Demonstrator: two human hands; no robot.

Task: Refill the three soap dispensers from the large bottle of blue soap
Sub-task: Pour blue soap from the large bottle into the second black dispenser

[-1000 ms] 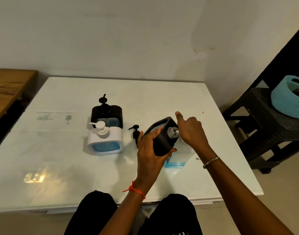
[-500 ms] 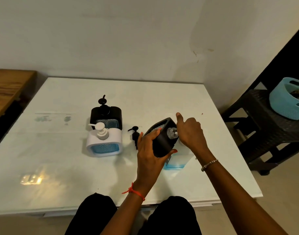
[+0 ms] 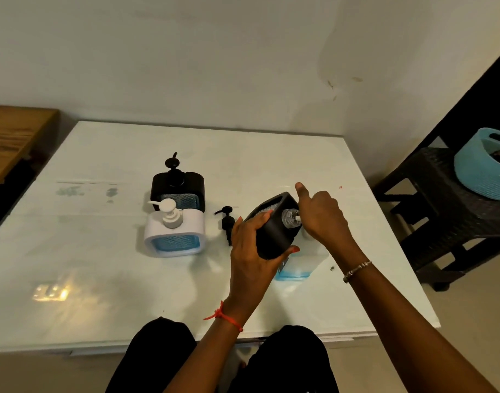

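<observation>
Refill of tilted black dispenser (image 3: 274,234), centre-right of frame.
White table (image 3: 101,279) carries everything. Large bottle (image 3: 292,269), with a little blue soap at its base, stands just below centre-right, mostly behind the hands. Left hand (image 3: 251,259) wraps the dispenser body, fingers and thumb clamped round it, with the open clear neck (image 3: 290,218) turned right. Right hand (image 3: 322,219) curls over the bottle's top, thumb raised; what it clasps is hidden. White dispenser (image 3: 173,236) and second black dispenser (image 3: 178,185), pumps fitted, stand left of centre. Loose black pump (image 3: 227,222) lies between them and the hands. Judged: last fill in hand; the next move calls for a steady neck, then refitting the pump.
</observation>
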